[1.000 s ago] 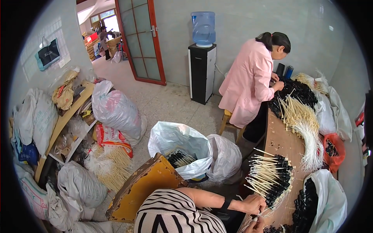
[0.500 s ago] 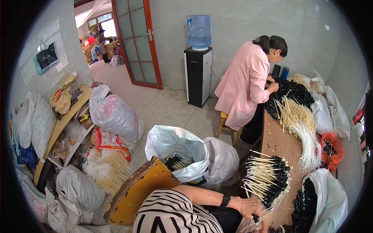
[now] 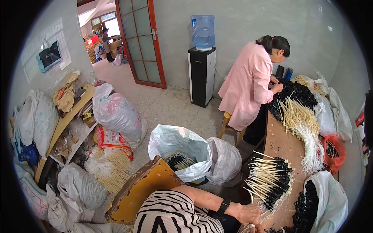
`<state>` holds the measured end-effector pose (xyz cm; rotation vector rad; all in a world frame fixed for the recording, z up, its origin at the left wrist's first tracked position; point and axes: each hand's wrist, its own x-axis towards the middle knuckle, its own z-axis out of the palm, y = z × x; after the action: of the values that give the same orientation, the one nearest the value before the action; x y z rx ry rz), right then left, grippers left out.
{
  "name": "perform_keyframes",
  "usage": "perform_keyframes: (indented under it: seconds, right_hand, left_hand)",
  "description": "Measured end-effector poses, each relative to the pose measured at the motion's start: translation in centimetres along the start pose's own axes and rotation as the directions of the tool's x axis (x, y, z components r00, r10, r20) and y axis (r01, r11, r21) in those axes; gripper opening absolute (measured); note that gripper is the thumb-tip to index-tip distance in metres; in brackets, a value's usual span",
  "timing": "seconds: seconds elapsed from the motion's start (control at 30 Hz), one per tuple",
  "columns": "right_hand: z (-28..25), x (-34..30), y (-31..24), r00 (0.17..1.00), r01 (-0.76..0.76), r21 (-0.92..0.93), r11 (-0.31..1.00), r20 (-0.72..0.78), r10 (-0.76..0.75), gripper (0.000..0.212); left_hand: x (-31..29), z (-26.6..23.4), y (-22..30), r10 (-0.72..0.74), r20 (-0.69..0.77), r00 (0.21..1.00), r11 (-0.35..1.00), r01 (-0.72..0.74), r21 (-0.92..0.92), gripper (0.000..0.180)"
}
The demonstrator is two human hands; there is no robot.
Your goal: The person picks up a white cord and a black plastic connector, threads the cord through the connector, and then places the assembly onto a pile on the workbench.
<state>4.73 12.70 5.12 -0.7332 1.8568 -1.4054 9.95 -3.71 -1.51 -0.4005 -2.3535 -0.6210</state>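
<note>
At the near end of the brown worktable [image 3: 269, 136], my left hand [image 3: 248, 213] reaches out from a striped sleeve, a black band on its wrist. Its fingers are closed on a slim pale stick [image 3: 251, 199] whose tip shows above the knuckles. Just below, my right hand [image 3: 257, 228] is mostly cut off by the lower edge; its visible fingers are pinched together, and what they hold is hidden. Beyond my hands lies a fanned pile of pale sticks with black plastic pieces [image 3: 270, 179] and thin white wires. Loose black pieces [image 3: 305, 207] spill from a white sack [image 3: 326, 194] at right.
A co-worker in pink [image 3: 248, 83] bends over a black heap [image 3: 295, 93] beside pale bundles [image 3: 299, 118]. Left of the table stand an open white sack [image 3: 178, 139], a worn yellow wooden chair back [image 3: 142, 192] and full sacks [image 3: 116, 110]. A water dispenser [image 3: 202, 77] stands behind.
My left hand has drawn slightly left and turned, its fingers now closing near the right hand; the black piece at its fingertips no longer shows. The whole view has shifted slightly.
</note>
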Motion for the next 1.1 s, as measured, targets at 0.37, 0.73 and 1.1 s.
perform_keyframes:
  seconds: [0.37, 0.73, 1.1]
  right_hand:
    - [0.2, -0.5, 0.3, 0.995, -0.079, 0.111, 0.991, -0.049, 0.085, 0.016]
    - [0.3, -0.4, 0.4, 0.994, -0.111, 0.019, 0.994, -0.015, 0.111, 0.023]
    - [0.6, -0.4, 0.7, 0.993, -0.114, -0.013, 0.993, -0.024, 0.113, 0.026]
  left_hand:
    - [0.4, -1.2, 1.1, -0.113, 0.078, 0.991, 0.986, 0.121, -0.114, 0.013]
    - [-0.3, -0.8, 0.9, -0.138, 0.083, 0.987, 0.967, 0.152, -0.204, 0.011]
    - [-0.6, -0.8, 1.0, -0.136, 0.1, 0.986, 0.966, 0.154, -0.207, 0.009]
